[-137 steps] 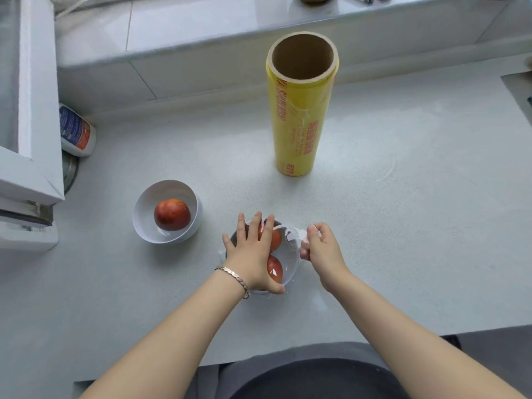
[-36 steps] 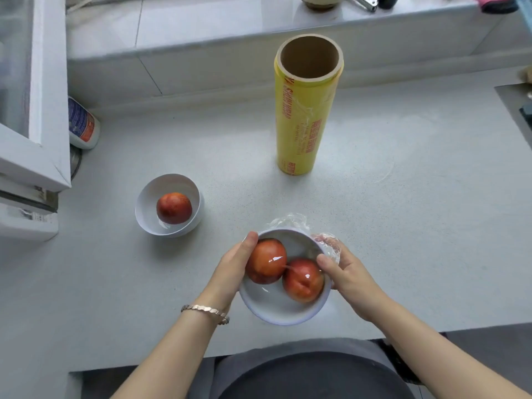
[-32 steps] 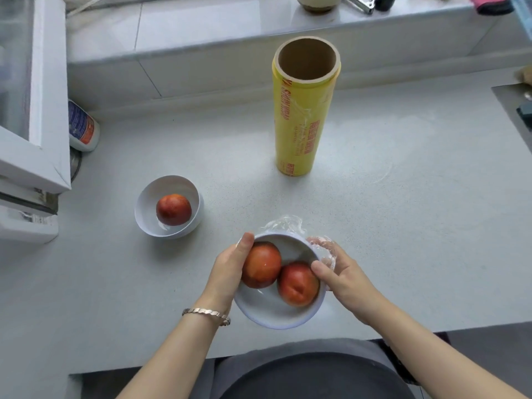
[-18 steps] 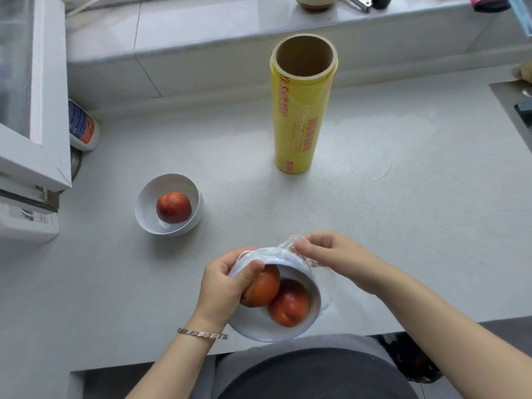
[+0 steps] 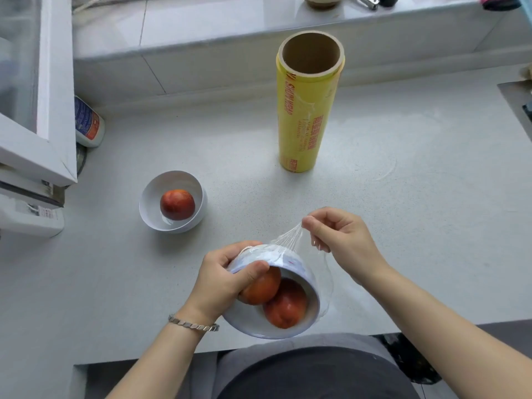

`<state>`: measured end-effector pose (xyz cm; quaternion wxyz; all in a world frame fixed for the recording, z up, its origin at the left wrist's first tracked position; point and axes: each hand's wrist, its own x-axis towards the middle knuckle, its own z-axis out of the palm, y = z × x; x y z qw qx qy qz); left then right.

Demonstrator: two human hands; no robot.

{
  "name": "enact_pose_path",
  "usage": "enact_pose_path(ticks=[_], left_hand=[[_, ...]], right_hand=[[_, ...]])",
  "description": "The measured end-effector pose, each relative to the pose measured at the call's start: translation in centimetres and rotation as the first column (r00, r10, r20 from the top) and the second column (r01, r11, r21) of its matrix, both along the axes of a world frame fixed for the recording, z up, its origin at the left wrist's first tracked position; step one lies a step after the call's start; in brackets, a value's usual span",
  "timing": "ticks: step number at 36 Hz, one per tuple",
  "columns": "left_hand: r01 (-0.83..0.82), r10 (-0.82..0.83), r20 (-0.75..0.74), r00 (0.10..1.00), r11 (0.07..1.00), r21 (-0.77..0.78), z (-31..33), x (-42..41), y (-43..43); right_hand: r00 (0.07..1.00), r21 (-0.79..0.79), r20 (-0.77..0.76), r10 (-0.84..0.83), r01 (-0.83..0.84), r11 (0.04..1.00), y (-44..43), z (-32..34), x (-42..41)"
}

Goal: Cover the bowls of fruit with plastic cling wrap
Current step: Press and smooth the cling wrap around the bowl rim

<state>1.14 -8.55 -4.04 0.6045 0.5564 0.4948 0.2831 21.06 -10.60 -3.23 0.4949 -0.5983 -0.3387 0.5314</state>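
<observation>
Clear wrap is pulled taut by the pinching right hand off the bowl, which the left hand grips tilted above the counter's near edge, likely exposing its underside for tucking.

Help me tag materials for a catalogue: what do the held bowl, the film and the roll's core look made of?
Held bowl: smooth glossy white with soft highlights; ceramic or melamine, can't tell which.
Film: thin clear plastic, gathering into fine stretched creases where the right hand pinches it.
Core: matte brown thick-walled tube, probably cardboard.
</observation>
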Motion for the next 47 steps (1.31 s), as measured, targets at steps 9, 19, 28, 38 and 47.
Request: enact_pose_path(ticks=[9,19,28,38,47], left_hand=[[0.006,-0.015,0.113,0.993,0.997,0.077,0.9,0.3,0.8],[0.040,-0.047,0.117,0.992,0.997,0.060,0.9,0.4,0.6],[-0.051,0.040,0.125,0.991,0.995,0.084,0.7,0.1,0.4],[-0.072,0.063,0.093,0.994,0.992,0.106,0.8,0.8,0.1],[-0.181,0.171,0.204,0.964,0.983,0.033,0.8,1.2,0.3]], right_hand=[[0.994,-0.099,-0.105,0.023,-0.033,0.995,1.1,-0.9,-1.5],[0.955,-0.368,-0.049,0.293,-0.290,0.884,0.5,-0.7,-0.8],[0.940,0.002,0.327,0.096,-0.102,0.995,-1.1,2.8,2.0],[0.776,-0.089,0.428,0.462,-0.473,0.877,-2.9,2.8,-1.4],[0.881,-0.109,-0.083,0.466,-0.472,0.875,-2.6,1.9,0.4]])
